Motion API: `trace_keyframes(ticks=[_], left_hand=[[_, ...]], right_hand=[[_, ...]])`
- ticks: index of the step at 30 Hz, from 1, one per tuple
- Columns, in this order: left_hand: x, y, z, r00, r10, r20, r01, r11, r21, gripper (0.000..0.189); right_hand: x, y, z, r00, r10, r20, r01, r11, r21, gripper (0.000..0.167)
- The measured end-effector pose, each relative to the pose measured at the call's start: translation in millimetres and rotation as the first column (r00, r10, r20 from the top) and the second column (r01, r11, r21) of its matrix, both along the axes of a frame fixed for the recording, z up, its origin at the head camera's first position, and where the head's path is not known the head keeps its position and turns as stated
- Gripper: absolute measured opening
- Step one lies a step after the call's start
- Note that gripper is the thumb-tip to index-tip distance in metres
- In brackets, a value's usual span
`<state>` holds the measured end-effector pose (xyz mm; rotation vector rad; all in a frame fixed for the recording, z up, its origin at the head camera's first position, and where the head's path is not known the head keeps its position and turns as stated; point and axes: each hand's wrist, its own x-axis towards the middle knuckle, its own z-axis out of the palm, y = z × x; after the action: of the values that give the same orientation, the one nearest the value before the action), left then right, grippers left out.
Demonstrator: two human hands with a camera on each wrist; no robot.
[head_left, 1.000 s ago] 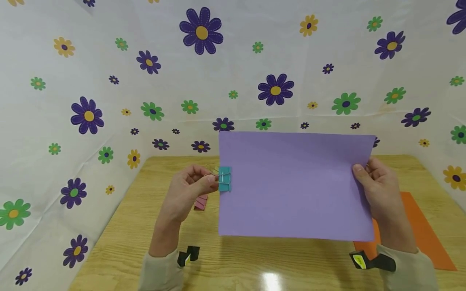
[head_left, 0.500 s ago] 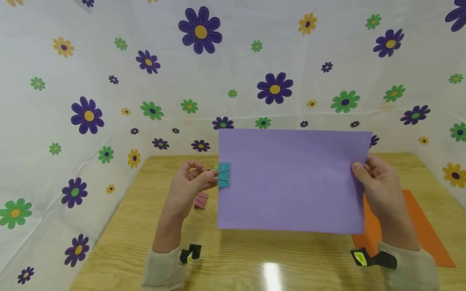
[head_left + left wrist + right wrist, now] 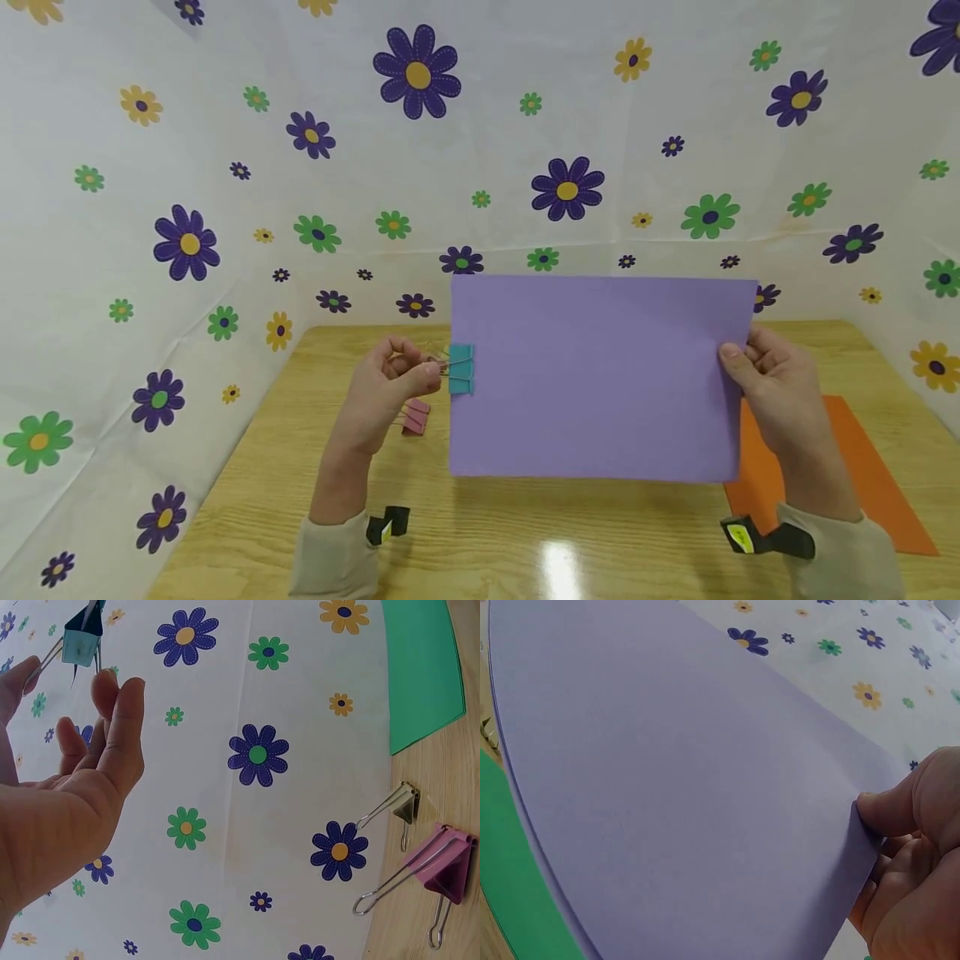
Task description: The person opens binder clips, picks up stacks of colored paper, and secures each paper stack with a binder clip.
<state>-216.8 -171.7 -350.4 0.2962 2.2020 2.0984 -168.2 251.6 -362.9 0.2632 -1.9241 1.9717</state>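
A purple sheet stack (image 3: 600,375) is held up above the table, its broad face toward the head camera. On its left edge sits a teal binder clip (image 3: 461,369), its wire handles pointing left. My left hand (image 3: 382,392) holds those handles; in the left wrist view the clip (image 3: 80,645) has its handles spread, thumb on one and fingers at the other. My right hand (image 3: 776,387) pinches the stack's right edge, thumb in front and fingers behind. In the right wrist view the purple paper (image 3: 682,780) bends slightly near that thumb (image 3: 889,810).
A pink binder clip (image 3: 416,417) lies on the wooden table (image 3: 262,500) behind my left hand. Near it is a gold binder clip (image 3: 406,802). Green paper (image 3: 424,671) lies beyond them. Orange paper (image 3: 862,475) lies under my right forearm. Flowered cloth (image 3: 337,183) surrounds the table.
The right edge of the purple stack and my right hand have shifted slightly left. The stack's lower edge has risen a little. Both hands keep their hold.
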Motion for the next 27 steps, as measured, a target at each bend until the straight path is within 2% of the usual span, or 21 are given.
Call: trace_keyframes(ticks=[7,11,15,20,27], left_hand=[[0.7,-6.4,-1.3,1.0,0.0,-0.021,0.0,1.0,-0.015,0.023],[0.2,-7.3,-2.3,0.999,-0.012,-0.035,0.011,0.999,-0.038,0.022],[1.0,-7.5,-2.9,0.998,-0.046,-0.044,0.041,0.995,-0.092,0.022],[3.2,-9.9,-3.9,0.995,-0.092,-0.041,0.085,0.985,-0.151,0.024],[2.1,-14.1,-5.8,0.988,-0.151,-0.043,0.142,0.975,-0.173,0.023]], right_hand=[[1.5,-1,-4.8,0.998,0.061,0.021,-0.061,0.997,0.04,0.024],[4.7,0,-7.9,0.996,0.07,0.054,-0.075,0.993,0.096,0.037],[7.9,4,-10.3,0.996,0.045,0.082,-0.059,0.981,0.185,0.04],[10.5,7,-14.1,0.993,0.014,0.118,-0.049,0.954,0.295,0.036],[12.7,7,-17.9,0.985,0.038,0.171,-0.096,0.934,0.345,0.037]])
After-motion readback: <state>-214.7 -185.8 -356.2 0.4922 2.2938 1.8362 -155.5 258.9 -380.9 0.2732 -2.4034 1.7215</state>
